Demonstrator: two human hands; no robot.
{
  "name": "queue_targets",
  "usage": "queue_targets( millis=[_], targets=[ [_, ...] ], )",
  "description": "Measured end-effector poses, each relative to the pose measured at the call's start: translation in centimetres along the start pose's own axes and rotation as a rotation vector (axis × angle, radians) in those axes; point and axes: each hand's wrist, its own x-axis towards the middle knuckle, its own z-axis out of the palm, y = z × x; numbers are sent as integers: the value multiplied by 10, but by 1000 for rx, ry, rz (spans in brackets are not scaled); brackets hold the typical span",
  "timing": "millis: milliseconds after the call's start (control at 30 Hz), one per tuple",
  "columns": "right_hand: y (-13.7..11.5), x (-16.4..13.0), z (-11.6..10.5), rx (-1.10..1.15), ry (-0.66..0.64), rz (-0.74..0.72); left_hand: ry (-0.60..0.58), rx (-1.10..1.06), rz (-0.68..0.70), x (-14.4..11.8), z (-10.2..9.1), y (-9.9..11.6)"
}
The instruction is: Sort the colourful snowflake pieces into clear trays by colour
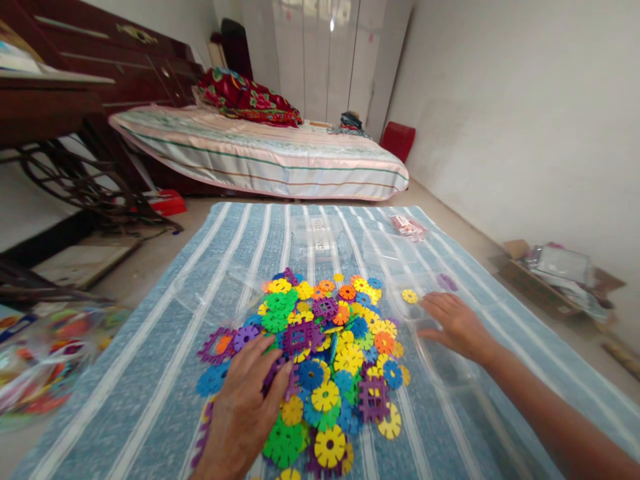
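Note:
A heap of plastic notched building discs (349, 359) in yellow, green, blue, orange and purple lies on the striped cloth. Square purple lattice pieces (374, 396) are mixed in. My left hand (245, 393) rests over the heap's left side, fingers spread apart near purple pieces; its palm hides some of them. To the right, my right hand (457, 327) hovers over a clear plastic container (453, 383) with its fingers stretched out. Just beyond those fingertips is a single yellow disc (410, 296). A purple piece (447, 282) lies farther right, seen through clear plastic.
Clear boxes, one a lidded-looking box with lettering (320, 243), stand behind the heap, beside a red-and-white packet (409, 227). A bed (280, 160) is beyond the cloth. An open carton (555, 283) sits right; bagged colourful items (60, 353) lie left.

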Motion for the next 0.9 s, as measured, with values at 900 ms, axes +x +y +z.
queue_targets(
  millis=[900],
  targets=[
    [-118, 2, -27, -2, 81, -14, -19, 46, 67, 6, -9, 7]
  ],
)
